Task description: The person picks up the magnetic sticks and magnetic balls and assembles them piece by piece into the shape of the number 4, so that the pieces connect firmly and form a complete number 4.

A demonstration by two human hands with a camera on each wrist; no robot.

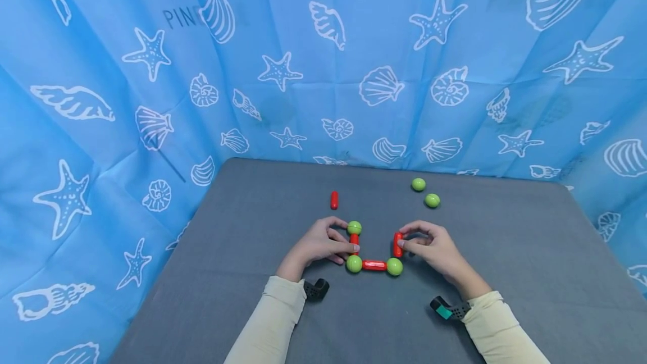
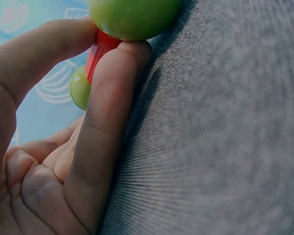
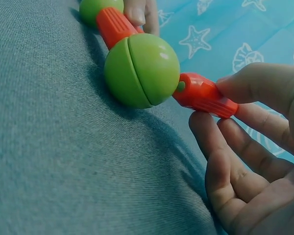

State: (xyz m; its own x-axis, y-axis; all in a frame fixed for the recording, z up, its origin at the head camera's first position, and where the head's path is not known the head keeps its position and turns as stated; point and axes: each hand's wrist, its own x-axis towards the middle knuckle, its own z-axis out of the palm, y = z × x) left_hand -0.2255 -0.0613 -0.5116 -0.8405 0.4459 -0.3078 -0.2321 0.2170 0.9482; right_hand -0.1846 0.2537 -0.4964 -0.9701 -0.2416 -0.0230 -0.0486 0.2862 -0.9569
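Note:
On the grey table stands a U-shaped frame of red rods and green balls. My left hand [image 1: 326, 242] pinches its left red rod [image 1: 354, 239] between thumb and fingers. That rod runs from a far green ball [image 1: 354, 227] to a near green ball [image 1: 354, 264]. A front red rod [image 1: 374, 265] joins the near ball to the right green ball [image 1: 395, 266]. Between thumb and fingers my right hand [image 1: 429, 246] holds another red rod [image 1: 398, 245]. In the right wrist view that rod [image 3: 206, 94] meets the ball [image 3: 142, 71] at a small green peg.
A loose red rod [image 1: 334, 200] lies behind my left hand. Two loose green balls, one farther back [image 1: 418, 184] and one nearer [image 1: 432, 200], sit behind my right hand. A blue curtain [image 1: 354, 72] with white shells hangs at the table's back edge.

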